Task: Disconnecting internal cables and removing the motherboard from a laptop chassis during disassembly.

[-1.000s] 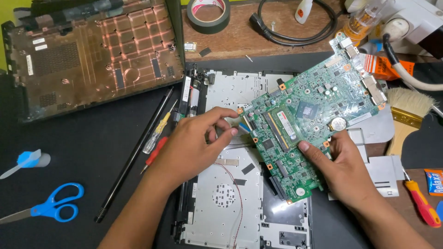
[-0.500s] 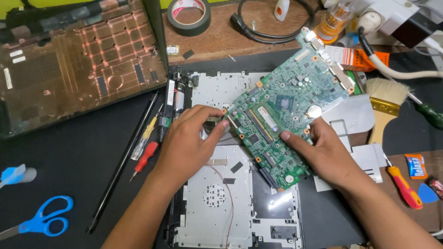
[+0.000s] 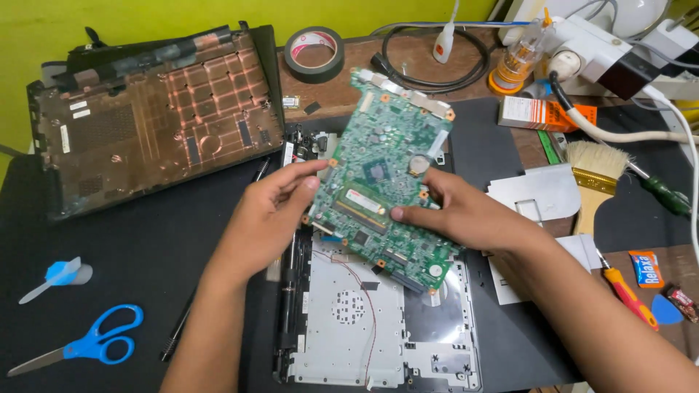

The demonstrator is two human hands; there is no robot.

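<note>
A green laptop motherboard (image 3: 378,175) is held up, tilted, above an open laptop chassis with a silver metal plate (image 3: 349,320). My left hand (image 3: 269,211) grips the board's left edge with its fingertips. My right hand (image 3: 466,215) holds the right side, thumb on the face near the memory slot. The chassis lies on a black mat below both hands, partly hidden by the board.
A removed bottom cover with copper-coloured lining (image 3: 153,116) lies at back left. Blue scissors (image 3: 95,346) and a small blue tool (image 3: 62,273) sit at front left. Black tape roll (image 3: 314,52), cables, paintbrush (image 3: 597,182) and screwdrivers (image 3: 626,291) crowd the back and right.
Both hands have lifted the motherboard off the chassis and turned it more upright, toward the middle. The view has shifted, so the chassis sits lower in frame.
</note>
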